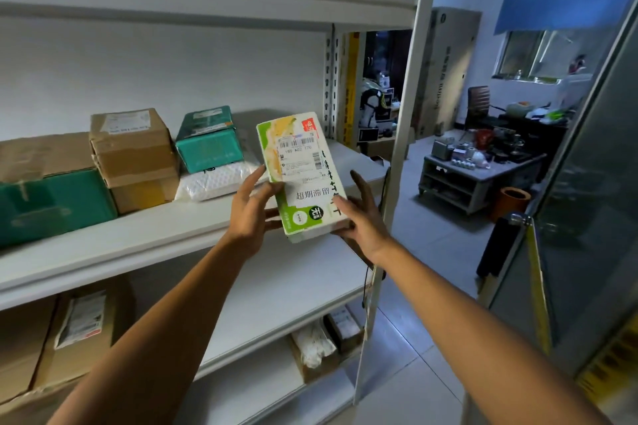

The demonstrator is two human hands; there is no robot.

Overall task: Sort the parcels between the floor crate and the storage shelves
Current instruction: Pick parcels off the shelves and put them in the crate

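A green and white box parcel (303, 172) with a shipping label is held tilted in front of the middle shelf (145, 245). My left hand (252, 214) grips its left edge, thumb on the front face. My right hand (362, 217) holds the lower right corner from beneath, fingers up along the side. On the middle shelf lie a brown carton (134, 155), a teal box (207, 141) on a white bubble mailer (214, 183), and a large green carton (51, 203) at the left. The floor crate is out of view.
A lower shelf (286, 290) carries brown cartons (79, 331) at the left, and a box with small parcels (324, 345) sits below. The upright post (400, 134) bounds the shelves on the right. Beyond it are a low table (480, 176) and a glass door (587, 217).
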